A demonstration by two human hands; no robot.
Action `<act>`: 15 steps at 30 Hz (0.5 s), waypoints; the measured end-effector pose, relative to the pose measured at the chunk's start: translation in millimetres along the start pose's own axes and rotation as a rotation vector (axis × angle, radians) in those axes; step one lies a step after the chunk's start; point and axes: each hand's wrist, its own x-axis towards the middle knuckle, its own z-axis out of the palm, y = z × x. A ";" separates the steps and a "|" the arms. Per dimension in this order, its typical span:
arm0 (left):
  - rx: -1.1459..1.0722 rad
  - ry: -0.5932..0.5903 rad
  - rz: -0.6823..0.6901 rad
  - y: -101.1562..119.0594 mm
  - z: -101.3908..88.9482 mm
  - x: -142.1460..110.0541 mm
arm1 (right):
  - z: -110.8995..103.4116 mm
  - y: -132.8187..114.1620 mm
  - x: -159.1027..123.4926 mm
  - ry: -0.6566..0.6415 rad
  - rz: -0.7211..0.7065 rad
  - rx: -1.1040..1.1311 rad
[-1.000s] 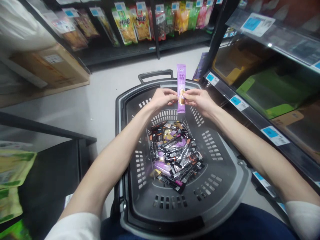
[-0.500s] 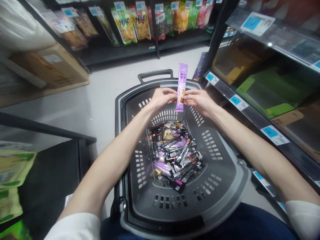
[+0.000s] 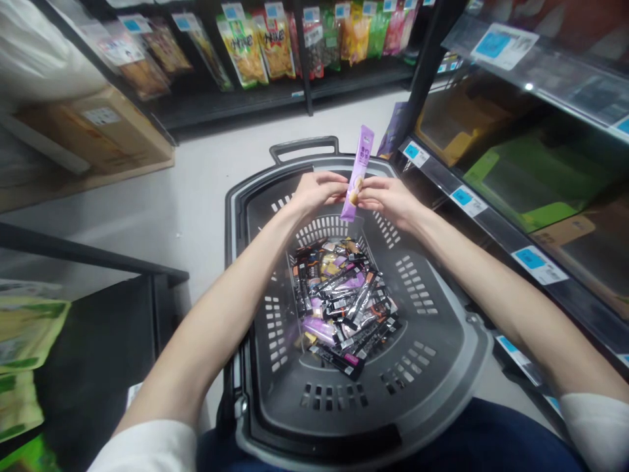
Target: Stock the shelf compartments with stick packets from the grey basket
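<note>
A slim purple stick sachet stands nearly upright above the far part of a dark grey shopping basket, its top leaning right. My left hand pinches it from the left side with the fingertips. From the right, the fingers of my right hand are closed on its lower half. Below, on the basket floor, lies a loose heap of black stick sachets, with a few purple sachets among them. The thumb of each hand is partly hidden.
Shelves with price tags run close along the right. Bagged snacks hang on a dark rack at the back. A cardboard box stands at the left, and a black shelf with green-yellow bags sits nearer.
The purple sachet has tilted, its top swinging right and its lower end shifting slightly left. Both hands stay almost in place, still holding it. The heap in the basket is unchanged.
</note>
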 end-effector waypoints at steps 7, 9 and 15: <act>-0.055 -0.096 0.035 -4.7 -4.9 3.5 | 0.4 -3.0 1.5 0.062 0.000 0.003; -0.040 -0.121 0.045 -5.4 -6.5 3.3 | 0.1 -2.4 2.4 0.067 -0.005 0.005; -0.025 -0.125 0.018 -7.1 -8.5 4.9 | -3.6 1.0 5.0 0.057 -0.066 0.011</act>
